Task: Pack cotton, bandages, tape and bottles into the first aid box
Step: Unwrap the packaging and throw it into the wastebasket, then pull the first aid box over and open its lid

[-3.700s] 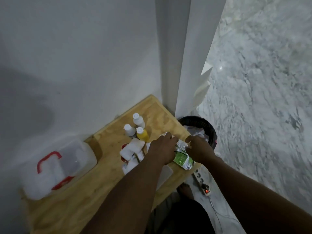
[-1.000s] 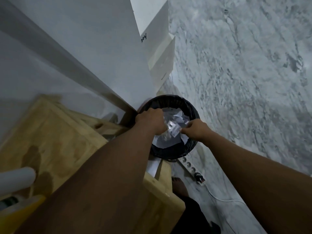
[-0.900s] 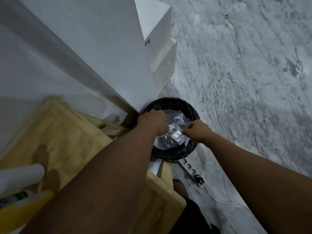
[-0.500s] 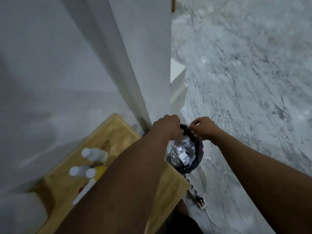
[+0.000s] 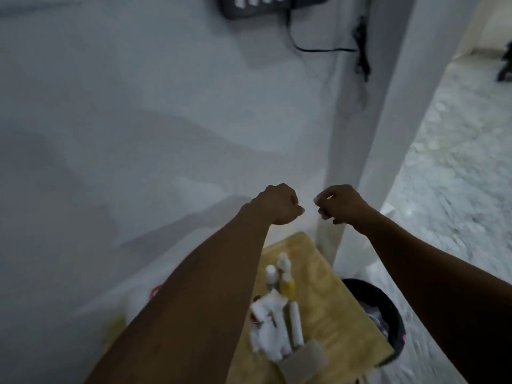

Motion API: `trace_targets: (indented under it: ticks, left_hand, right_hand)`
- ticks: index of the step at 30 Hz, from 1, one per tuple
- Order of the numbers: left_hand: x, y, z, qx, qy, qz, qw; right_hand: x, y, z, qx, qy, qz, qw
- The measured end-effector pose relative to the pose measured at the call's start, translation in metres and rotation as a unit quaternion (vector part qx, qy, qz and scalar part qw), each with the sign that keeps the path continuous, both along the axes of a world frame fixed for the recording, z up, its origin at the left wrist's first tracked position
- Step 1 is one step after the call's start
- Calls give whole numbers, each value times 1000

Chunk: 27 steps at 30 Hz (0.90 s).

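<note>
Bottles (image 5: 272,274) below left hand (image 5: 278,204), right hand (image 5: 341,204)

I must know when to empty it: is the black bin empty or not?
Not empty: crumpled pale wrappers lie inside the bin. How full, cannot tell.

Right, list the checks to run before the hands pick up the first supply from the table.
1. Left hand and right hand free: ok, both curled, nothing seen in them.
2. Bottles on the table: ok.
3. White rolls beside the bottles: ok.
4. First aid box open: cannot tell, mostly hidden behind the left arm.
5. View sharp: not ok, blurred.
</note>
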<state>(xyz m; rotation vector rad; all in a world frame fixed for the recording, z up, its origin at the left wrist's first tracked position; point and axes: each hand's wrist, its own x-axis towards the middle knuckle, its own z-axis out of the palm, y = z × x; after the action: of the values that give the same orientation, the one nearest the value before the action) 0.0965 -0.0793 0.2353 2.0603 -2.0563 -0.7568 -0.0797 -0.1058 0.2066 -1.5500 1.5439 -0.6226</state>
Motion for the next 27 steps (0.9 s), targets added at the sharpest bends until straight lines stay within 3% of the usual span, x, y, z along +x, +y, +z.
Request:
trace_targets:
  ticks: [6, 13, 22, 27]
  left_hand:
    - [134, 78, 5, -22, 24, 141, 989]
    - [244, 167, -49, -28, 45, 306, 951]
    - [266, 213, -133, 10, 47, 412, 910]
    - [260, 220, -175, 47, 119, 510, 851]
  right_hand:
    - [137, 33, 16, -28, -6, 121, 992]
    - [234, 72, -34, -16, 31, 218, 975]
    - [263, 105, -110, 52, 95, 233, 966]
    - [270, 112, -149, 109, 90, 199, 970]
